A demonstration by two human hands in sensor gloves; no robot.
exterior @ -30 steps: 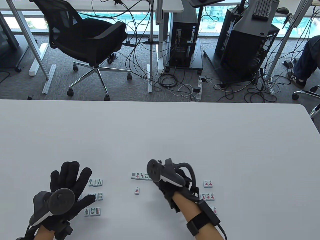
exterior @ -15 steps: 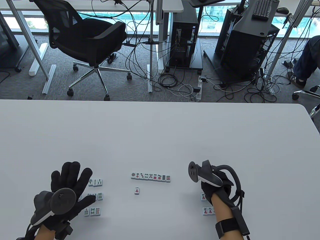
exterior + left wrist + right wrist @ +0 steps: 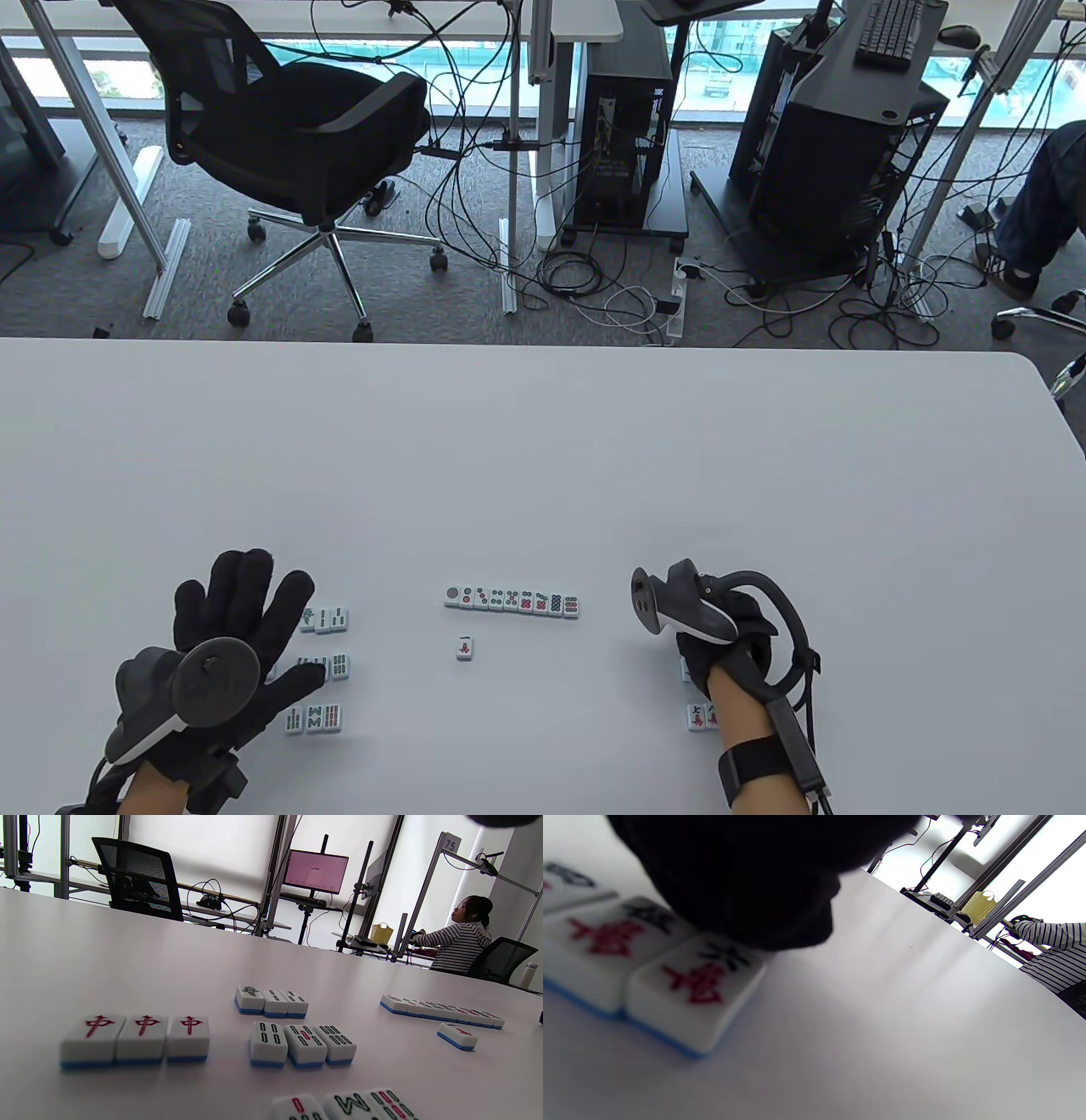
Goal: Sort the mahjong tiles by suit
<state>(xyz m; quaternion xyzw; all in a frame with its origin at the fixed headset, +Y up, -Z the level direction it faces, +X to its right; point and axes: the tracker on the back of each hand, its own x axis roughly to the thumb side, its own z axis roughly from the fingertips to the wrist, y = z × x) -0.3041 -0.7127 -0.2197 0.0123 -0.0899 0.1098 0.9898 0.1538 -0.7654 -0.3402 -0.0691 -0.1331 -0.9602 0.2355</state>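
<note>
My left hand (image 3: 242, 607) lies flat with spread fingers on the white table (image 3: 543, 458), just left of three short rows of bamboo tiles (image 3: 325, 668). The left wrist view shows three red-dragon tiles (image 3: 140, 1037) side by side, left of the bamboo tiles (image 3: 302, 1043). A row of several dot tiles (image 3: 512, 601) sits mid-table, with a lone character tile (image 3: 464, 648) just below it. My right hand (image 3: 730, 632) is low over the character tiles (image 3: 700, 716) at the right. Its glove (image 3: 746, 878) touches a character tile (image 3: 695, 993), and the fingers are hidden.
The table's far edge is well beyond the tiles. Beyond the table stand an office chair (image 3: 288, 136), computer towers (image 3: 624, 136) and floor cables. A seated person (image 3: 462, 938) shows in the wrist views.
My right hand has left the dot row and moved right, down onto the character tiles, uncovering the full dot row. The left hand has stayed put.
</note>
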